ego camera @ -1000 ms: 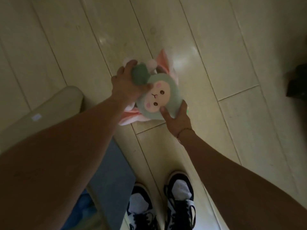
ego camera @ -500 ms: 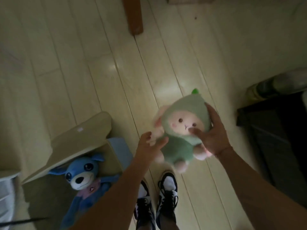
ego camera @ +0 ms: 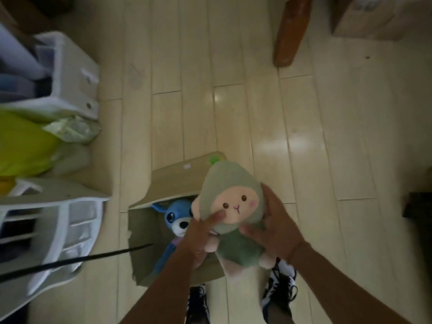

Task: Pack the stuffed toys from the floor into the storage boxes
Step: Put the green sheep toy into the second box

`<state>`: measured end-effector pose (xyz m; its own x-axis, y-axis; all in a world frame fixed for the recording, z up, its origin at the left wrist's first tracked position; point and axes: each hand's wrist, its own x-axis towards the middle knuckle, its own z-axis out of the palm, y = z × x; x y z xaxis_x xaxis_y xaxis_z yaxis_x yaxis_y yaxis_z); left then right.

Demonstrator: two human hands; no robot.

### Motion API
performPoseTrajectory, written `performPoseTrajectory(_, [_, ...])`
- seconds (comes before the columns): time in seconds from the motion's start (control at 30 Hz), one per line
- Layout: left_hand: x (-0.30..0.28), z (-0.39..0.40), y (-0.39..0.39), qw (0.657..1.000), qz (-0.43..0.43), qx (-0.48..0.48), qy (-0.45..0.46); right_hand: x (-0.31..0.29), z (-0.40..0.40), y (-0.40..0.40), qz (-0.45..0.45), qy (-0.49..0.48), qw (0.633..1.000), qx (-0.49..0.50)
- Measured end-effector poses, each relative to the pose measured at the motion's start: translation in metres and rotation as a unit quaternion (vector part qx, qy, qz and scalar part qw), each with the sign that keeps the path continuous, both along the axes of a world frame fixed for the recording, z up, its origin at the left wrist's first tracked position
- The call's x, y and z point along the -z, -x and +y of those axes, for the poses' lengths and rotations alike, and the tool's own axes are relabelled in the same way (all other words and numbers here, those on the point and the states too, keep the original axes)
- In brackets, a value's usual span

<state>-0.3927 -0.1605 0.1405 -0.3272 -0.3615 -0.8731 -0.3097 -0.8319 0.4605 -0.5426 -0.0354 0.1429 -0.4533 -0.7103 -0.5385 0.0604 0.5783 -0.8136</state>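
Observation:
A green stuffed toy (ego camera: 233, 183) with a pink face hangs upright in the air between both hands. My left hand (ego camera: 198, 237) grips its left side and arm, one finger on the face. My right hand (ego camera: 273, 228) clasps its right side. The toy is over the right part of an open cardboard box (ego camera: 173, 181) that stands on the floor in front of my feet. Inside the box lies a blue stuffed toy (ego camera: 176, 218), partly hidden by my left hand and the green toy.
White plastic drawer units (ego camera: 58, 220) and a white bin (ego camera: 72, 80) stand at the left, with yellow-green fabric (ego camera: 21, 146) between them. A wooden furniture leg (ego camera: 288, 31) and another cardboard box (ego camera: 374, 17) are at the back right. A dark object (ego camera: 418, 209) sits at the right edge.
The green toy was lifted off the floor, turned upright and carried leftward over the open box. The view swung, and the drawer units and box interior came into sight.

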Motion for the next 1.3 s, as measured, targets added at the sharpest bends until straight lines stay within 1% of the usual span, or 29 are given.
performPoseTrajectory(0.07, [0.011,-0.009,-0.037,1.000,0.008,0.014,-0.014,0.011,-0.011,-0.045,0.025,-0.037,0.999,-0.020])
performPoseTrajectory(0.17, [0.031,-0.019,-0.078,0.999,-0.011,0.048,-0.010,0.028,-0.024,-0.089,0.028,-0.075,0.997,-0.010])
performPoseTrajectory(0.23, [0.045,-0.024,-0.098,0.995,-0.016,0.098,0.011,0.041,-0.028,-0.107,0.026,-0.084,0.996,0.001])
performPoseTrajectory(0.33, [0.070,-0.032,-0.119,0.983,-0.010,0.177,0.041,0.068,-0.030,-0.127,0.035,-0.127,0.991,0.020])
performPoseTrajectory(0.43, [0.109,-0.035,-0.131,0.960,-0.010,0.266,0.089,0.106,-0.034,-0.142,0.029,-0.145,0.988,0.038])
performPoseTrajectory(0.47, [0.122,-0.034,-0.132,0.944,-0.033,0.302,0.127,0.118,-0.035,-0.144,0.031,-0.152,0.987,0.048])
performPoseTrajectory(0.5, [0.137,-0.035,-0.133,0.920,-0.073,0.342,0.176,0.130,-0.037,-0.144,0.035,-0.160,0.985,0.061])
performPoseTrajectory(0.53, [0.150,-0.037,-0.132,0.885,-0.116,0.387,0.233,0.144,-0.040,-0.143,0.040,-0.165,0.983,0.069])
performPoseTrajectory(0.57, [0.162,-0.039,-0.131,0.842,-0.161,0.433,0.278,0.158,-0.040,-0.140,0.042,-0.173,0.981,0.074])
performPoseTrajectory(0.6, [0.173,-0.041,-0.130,0.802,-0.192,0.476,0.306,0.172,-0.039,-0.138,0.046,-0.186,0.979,0.076])
performPoseTrajectory(0.67, [0.193,-0.048,-0.135,0.751,-0.217,0.531,0.328,0.197,-0.037,-0.133,0.043,-0.205,0.975,0.074])
performPoseTrajectory(0.77, [0.223,-0.055,-0.155,0.672,-0.219,0.600,0.374,0.227,-0.037,-0.127,0.026,-0.205,0.975,0.077])
performPoseTrajectory(0.8, [0.231,-0.057,-0.161,0.652,-0.220,0.606,0.398,0.234,-0.038,-0.125,0.020,-0.203,0.975,0.083])
performPoseTrajectory(0.83, [0.237,-0.057,-0.165,0.642,-0.223,0.603,0.418,0.241,-0.038,-0.126,0.015,-0.196,0.976,0.091])
performPoseTrajectory(0.9, [0.248,-0.059,-0.166,0.644,-0.223,0.576,0.451,0.255,-0.039,-0.129,0.016,-0.186,0.978,0.094])
performPoseTrajectory(0.97, [0.259,-0.065,-0.168,0.665,-0.205,0.548,0.465,0.269,-0.041,-0.134,0.020,-0.184,0.978,0.096])
performPoseTrajectory(1.07, [0.270,-0.076,-0.179,0.690,-0.161,0.503,0.495,0.287,-0.042,-0.141,0.048,-0.201,0.974,0.096])
performPoseTrajectory(1.1, [0.269,-0.079,-0.186,0.701,-0.154,0.488,0.496,0.293,-0.041,-0.145,0.066,-0.211,0.971,0.092])
performPoseTrajectory(1.17, [0.265,-0.086,-0.201,0.744,-0.149,0.453,0.468,0.301,-0.042,-0.149,0.107,-0.246,0.959,0.091])
performPoseTrajectory(1.2, [0.263,-0.090,-0.208,0.768,-0.144,0.430,0.453,0.302,-0.044,-0.149,0.117,-0.266,0.951,0.108])
performPoseTrajectory(1.23, [0.261,-0.094,-0.213,0.784,-0.141,0.410,0.445,0.301,-0.045,-0.148,0.122,-0.287,0.942,0.122])
performPoseTrajectory(1.27, [0.258,-0.096,-0.216,0.791,-0.143,0.398,0.441,0.300,-0.045,-0.148,0.126,-0.305,0.936,0.120])
performPoseTrajectory(1.3, [0.255,-0.097,-0.217,0.793,-0.153,0.396,0.438,0.296,-0.044,-0.149,0.140,-0.321,0.932,0.093])
